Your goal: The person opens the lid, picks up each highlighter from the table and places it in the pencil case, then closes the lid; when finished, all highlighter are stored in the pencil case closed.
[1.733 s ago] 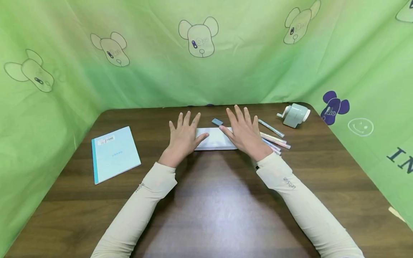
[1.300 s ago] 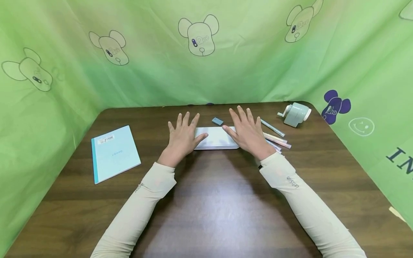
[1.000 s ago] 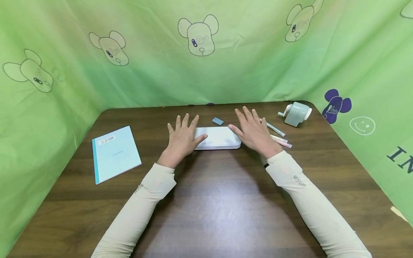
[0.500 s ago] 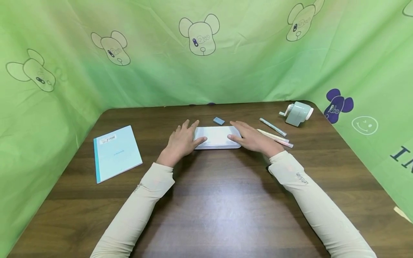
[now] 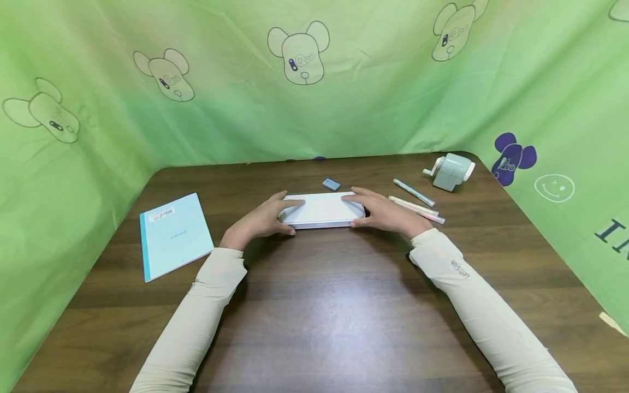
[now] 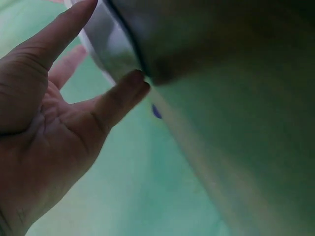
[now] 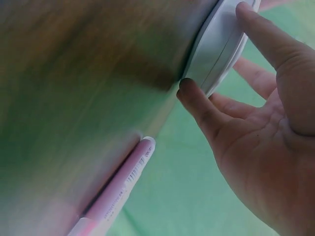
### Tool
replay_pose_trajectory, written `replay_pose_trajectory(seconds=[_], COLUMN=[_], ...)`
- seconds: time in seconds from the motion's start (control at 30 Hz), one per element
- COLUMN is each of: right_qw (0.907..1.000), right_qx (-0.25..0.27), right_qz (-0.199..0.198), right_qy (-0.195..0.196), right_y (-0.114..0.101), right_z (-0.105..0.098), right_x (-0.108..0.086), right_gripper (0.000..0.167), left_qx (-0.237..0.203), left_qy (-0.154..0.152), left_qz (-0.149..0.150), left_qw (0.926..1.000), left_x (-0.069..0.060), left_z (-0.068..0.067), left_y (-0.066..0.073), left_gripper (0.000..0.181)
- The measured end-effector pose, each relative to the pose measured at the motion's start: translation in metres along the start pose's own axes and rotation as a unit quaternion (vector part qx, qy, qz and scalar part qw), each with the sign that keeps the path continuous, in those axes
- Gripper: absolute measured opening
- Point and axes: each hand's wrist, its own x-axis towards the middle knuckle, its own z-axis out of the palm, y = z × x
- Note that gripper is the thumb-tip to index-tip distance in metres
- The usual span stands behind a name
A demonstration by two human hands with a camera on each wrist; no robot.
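A flat white pencil case with rounded ends lies lengthwise on the table, both hands at it in the head view. My left hand holds its left end, thumb at the front edge and index finger over the top. At the opposite end, my right hand grips it in much the same way. The right wrist view shows a seam along the side of the pencil case, with fingers around the end. In the left wrist view, fingers of the left hand reach the case's end.
Behind the case lies a blue eraser. Right of it are a blue pen, a yellow pen and a pink pen. A crank pencil sharpener stands back right; a light-blue notebook lies left.
Both hands have gone from spread fingers over the case to holding its two ends. The left hand moved left, uncovering the left end; the right hand moved right and lower.
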Motion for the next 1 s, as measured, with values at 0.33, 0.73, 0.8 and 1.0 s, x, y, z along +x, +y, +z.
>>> replay_pose_trajectory(seconds=[0.33, 0.73, 0.8, 1.0], right_qw=[1.0, 0.9998, 0.9997, 0.9992], right_qx=[0.002, -0.01, -0.009, -0.014], right_qz=[-0.005, -0.015, -0.019, -0.034], right_qy=[-0.003, -0.01, -0.011, -0.015], right_y=[0.0021, 0.0061, 0.0067, 0.0069], right_z=[-0.0037, -0.0016, -0.0017, -0.004], right_x=[-0.0026, -0.005, -0.0056, -0.0068], right_gripper=[0.068, 0.067, 0.066, 0.065], left_qx=[0.004, -0.007, -0.003, 0.0], left_qy=[0.016, 0.017, 0.018, 0.016], left_qz=[0.038, 0.029, 0.027, 0.012], left_qw=[0.9991, 0.9994, 0.9995, 0.9998], left_x=[0.0005, 0.0002, 0.0006, -0.0002], left_z=[-0.0014, 0.0009, 0.0019, 0.0021], left_y=[-0.0107, -0.0091, -0.0099, -0.0087], left_gripper=[0.074, 0.073, 0.072, 0.073])
